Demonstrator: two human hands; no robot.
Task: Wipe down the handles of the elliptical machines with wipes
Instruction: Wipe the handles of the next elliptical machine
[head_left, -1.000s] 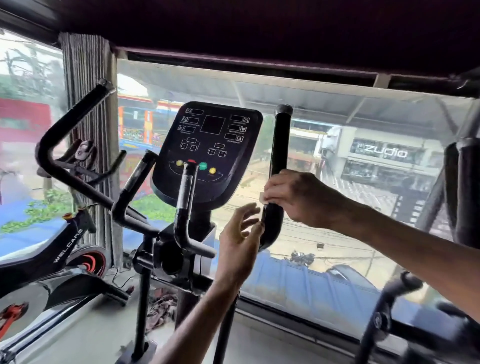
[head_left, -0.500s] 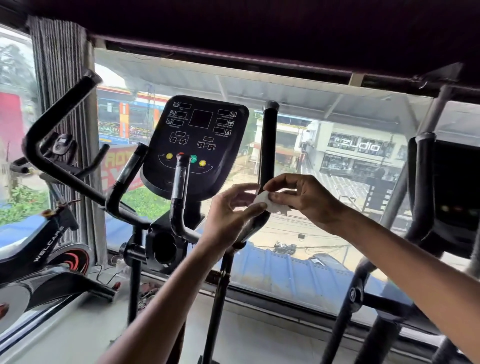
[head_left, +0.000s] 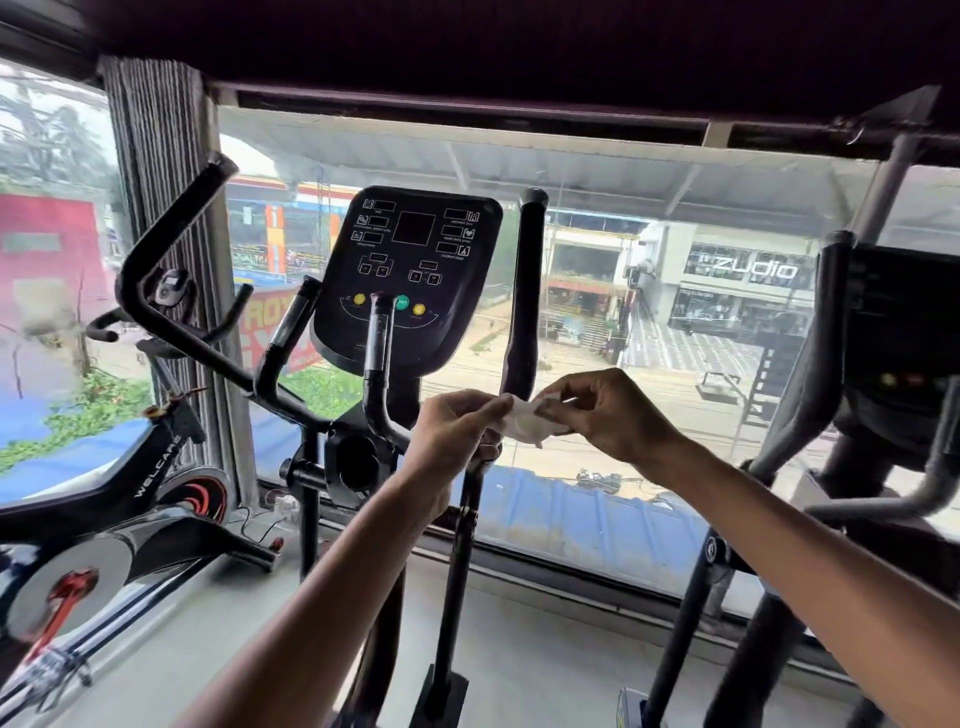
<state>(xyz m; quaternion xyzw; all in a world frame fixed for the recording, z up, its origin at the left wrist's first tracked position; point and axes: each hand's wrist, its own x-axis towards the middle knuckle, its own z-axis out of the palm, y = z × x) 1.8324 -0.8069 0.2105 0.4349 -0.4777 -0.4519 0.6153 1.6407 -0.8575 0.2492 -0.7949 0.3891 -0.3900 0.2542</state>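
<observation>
1. Two hands hold one white wipe (head_left: 524, 423) between them, in front of the lower bend of the black upright handle (head_left: 524, 301).
2. Left hand (head_left: 452, 436): fingers curled, pinching the wipe's left end.
3. Right hand (head_left: 608, 415): thumb and fingertips pinch the right end.
4. Wipe: small, crumpled, bunched.
5. Console (head_left: 410, 270) stands left of the handle.

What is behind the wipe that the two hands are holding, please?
The elliptical's upright black handle runs down behind the wipe, which the left hand and right hand pinch. Beyond is the window. The handle's bend there is covered.
</observation>
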